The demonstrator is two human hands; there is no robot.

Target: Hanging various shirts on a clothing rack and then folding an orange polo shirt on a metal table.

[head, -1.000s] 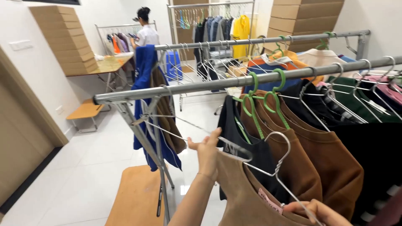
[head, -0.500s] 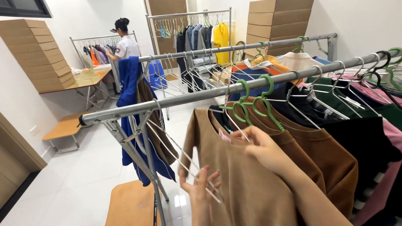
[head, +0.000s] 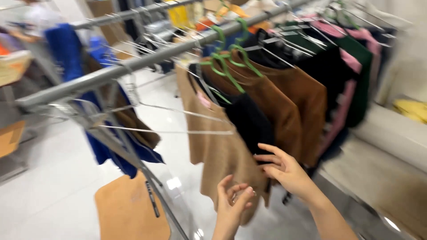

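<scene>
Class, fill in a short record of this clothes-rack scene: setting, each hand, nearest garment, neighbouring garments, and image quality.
Setting: grey metal clothes rail carrying hung garments
Left hand: open, fingers spread, holding nothing, at the hem of the tan soft-fabric top
Right hand: open, beside the black top, contact unclear
Neighbours: two brown tops on green plastic hangers
Image quality: motion-blurred

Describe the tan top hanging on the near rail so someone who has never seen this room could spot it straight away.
Start at the long grey metal clothes rail running across the front of the view. The light tan fabric top hangs at the left end of the row of garments, just above the left hand and right hand. It is paler than the rust-brown tops beside it and next to a black garment.
</scene>
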